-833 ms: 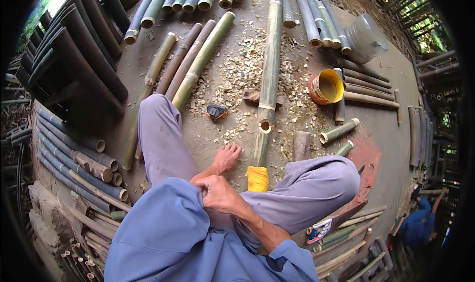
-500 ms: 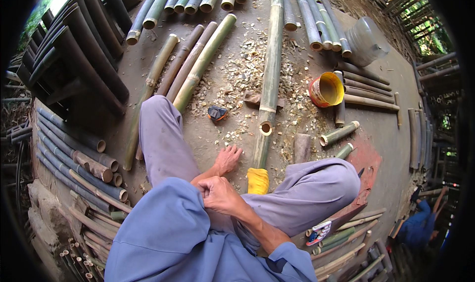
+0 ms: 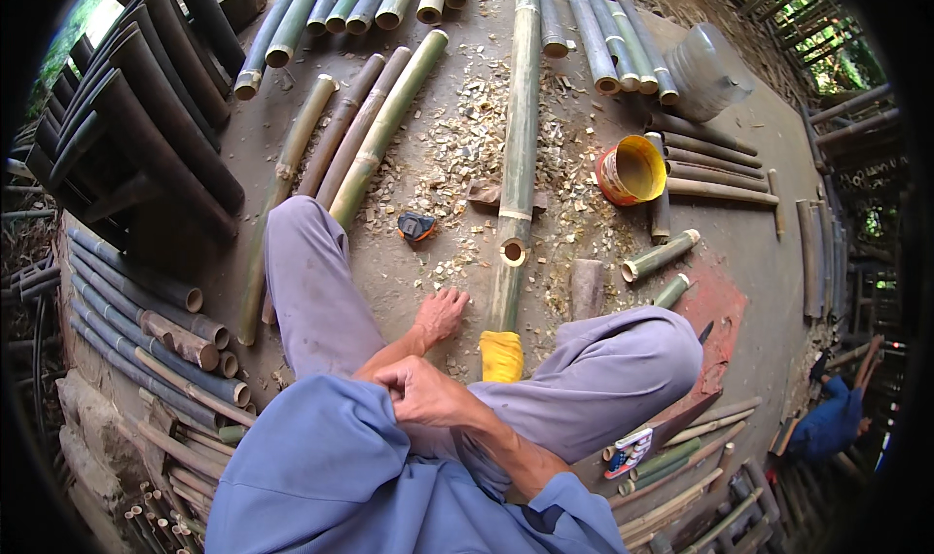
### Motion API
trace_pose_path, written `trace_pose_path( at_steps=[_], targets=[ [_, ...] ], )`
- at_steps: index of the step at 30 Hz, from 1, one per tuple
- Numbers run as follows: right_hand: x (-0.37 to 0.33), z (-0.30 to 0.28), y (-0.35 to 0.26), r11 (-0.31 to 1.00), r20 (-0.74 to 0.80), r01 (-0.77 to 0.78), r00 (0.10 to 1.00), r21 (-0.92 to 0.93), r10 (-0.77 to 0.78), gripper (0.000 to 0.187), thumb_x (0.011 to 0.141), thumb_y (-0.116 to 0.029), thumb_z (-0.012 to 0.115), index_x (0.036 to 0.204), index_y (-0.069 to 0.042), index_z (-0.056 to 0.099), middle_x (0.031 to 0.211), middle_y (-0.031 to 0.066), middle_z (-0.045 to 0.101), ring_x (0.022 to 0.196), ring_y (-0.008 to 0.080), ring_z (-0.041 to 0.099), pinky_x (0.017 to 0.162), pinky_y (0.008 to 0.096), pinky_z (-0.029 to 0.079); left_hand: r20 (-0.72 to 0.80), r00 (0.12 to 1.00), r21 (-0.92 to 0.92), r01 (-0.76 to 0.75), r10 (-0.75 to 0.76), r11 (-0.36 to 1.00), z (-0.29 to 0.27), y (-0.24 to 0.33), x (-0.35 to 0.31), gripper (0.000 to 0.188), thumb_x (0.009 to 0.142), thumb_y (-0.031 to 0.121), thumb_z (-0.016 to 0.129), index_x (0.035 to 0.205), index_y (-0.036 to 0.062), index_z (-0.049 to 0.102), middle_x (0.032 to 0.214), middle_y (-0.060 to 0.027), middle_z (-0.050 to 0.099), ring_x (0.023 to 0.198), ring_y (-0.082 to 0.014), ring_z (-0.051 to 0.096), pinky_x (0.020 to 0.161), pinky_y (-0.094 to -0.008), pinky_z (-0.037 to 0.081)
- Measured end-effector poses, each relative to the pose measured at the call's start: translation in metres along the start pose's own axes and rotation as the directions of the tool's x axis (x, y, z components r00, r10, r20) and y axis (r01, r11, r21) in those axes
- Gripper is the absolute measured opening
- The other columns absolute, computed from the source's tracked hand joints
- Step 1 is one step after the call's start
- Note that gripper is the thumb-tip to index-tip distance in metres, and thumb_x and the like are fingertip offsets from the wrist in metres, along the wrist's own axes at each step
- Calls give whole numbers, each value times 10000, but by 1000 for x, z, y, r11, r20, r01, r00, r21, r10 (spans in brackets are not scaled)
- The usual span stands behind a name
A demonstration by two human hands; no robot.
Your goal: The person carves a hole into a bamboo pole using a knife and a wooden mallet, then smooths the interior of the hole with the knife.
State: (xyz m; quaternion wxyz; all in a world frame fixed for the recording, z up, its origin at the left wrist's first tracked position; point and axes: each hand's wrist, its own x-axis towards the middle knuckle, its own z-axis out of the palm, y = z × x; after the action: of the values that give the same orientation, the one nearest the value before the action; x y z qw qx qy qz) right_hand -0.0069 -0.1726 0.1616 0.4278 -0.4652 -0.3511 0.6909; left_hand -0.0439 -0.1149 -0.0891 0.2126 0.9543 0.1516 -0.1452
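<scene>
Right hand (image 3: 420,391) curled, pinching blue shirt (image 3: 321,466) at lap; left hand not visible; long bamboo pole (image 3: 516,155) at 12 o'clock, yellow-wrapped end (image 3: 502,356) braced between knees.

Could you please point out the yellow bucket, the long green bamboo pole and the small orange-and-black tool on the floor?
yellow bucket (image 3: 634,171), head view, on its inner wall.
long green bamboo pole (image 3: 522,116), head view, mid-shaft.
small orange-and-black tool (image 3: 415,226), head view, on its body.

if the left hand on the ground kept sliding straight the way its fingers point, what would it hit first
Probably the long green bamboo pole. The left hand rests on the chip-strewn floor, fingers aimed up and right toward the pole's cut near end just beyond. Only loose chips seem to lie between, though depth is hard to judge.
</scene>
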Motion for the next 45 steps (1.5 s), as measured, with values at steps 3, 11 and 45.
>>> trace_pose_path(
  at_steps=[3, 11, 45],
  targets=[
    [6, 6, 11, 1000, -84, 11, 996, -20, -13, 190, 735, -146, 705, 732, 12, 600, 586, -33, 467, 597, 23, 403, 535, 228, 361, -14, 1000, 39, -2, 3, 999, 4, -4, -3, 370, 790, 159, 577, 1149, 118, 496, 1066, -89, 553, 1030, -259, 558, 788, -401, 481],
    [2, 5, 3, 997, -130, -43, 991, -62, 35, 306, 729, -266, 690, 686, 11, 567, 569, 92, 535, 541, 176, 551, 530, 335, 428, 27, 999, -51, 24, -23, 998, 1, -2, 3, 367, 790, 167, 580, 1142, 106, 492, 1080, -99, 556, 1058, -270, 551, 803, -408, 483],
    [77, -57, -17, 933, -776, -252, 629, -257, -44, 172, 788, -92, 672, 940, -36, 612, 536, 37, 453, 479, 117, 438, 483, 308, 393, -670, 219, -554, 488, -709, 675, -342, -431, 26, 714, 799, 459, 685, 1331, 31, 475, 1225, -207, 578, 1123, -332, 566, 958, -399, 439]
  ],
)
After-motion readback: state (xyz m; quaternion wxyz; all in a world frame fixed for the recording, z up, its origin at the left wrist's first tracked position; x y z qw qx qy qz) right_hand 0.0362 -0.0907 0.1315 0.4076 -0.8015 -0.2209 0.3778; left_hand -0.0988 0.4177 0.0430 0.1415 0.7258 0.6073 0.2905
